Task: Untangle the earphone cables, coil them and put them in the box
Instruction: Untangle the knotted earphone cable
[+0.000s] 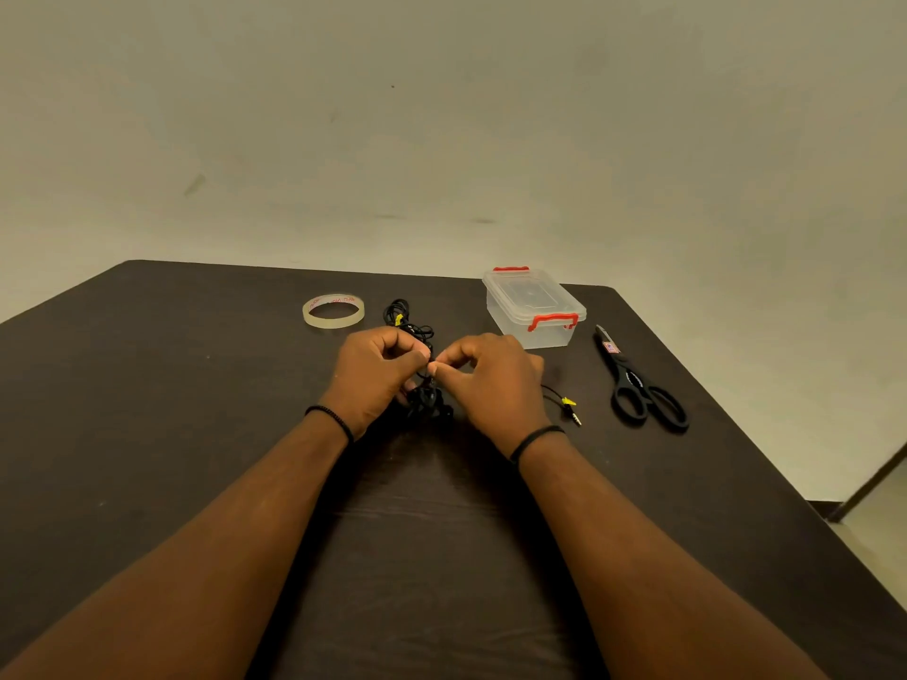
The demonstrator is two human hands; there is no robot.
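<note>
A dark brown tabletop (147, 434) fills the lower half of the frame, and a plain pale wall (441, 115) stands behind it. At the lower right edge a strip of light floor (873, 527) shows. From left to right on the tabletop lie a roll of clear tape (333, 311), the black earphone cables (410, 326) in a tangle at the centre, a clear box (535, 309) with red clips and closed lid, and black scissors (640, 385). The left hand (375, 377) and the right hand (495, 380) meet over the tangle, fingers (417, 355) curled, pinching cable between them. Much of the tangle is hidden under the hands. A plug (574, 415) with a yellow tag lies beside the right wrist.
</note>
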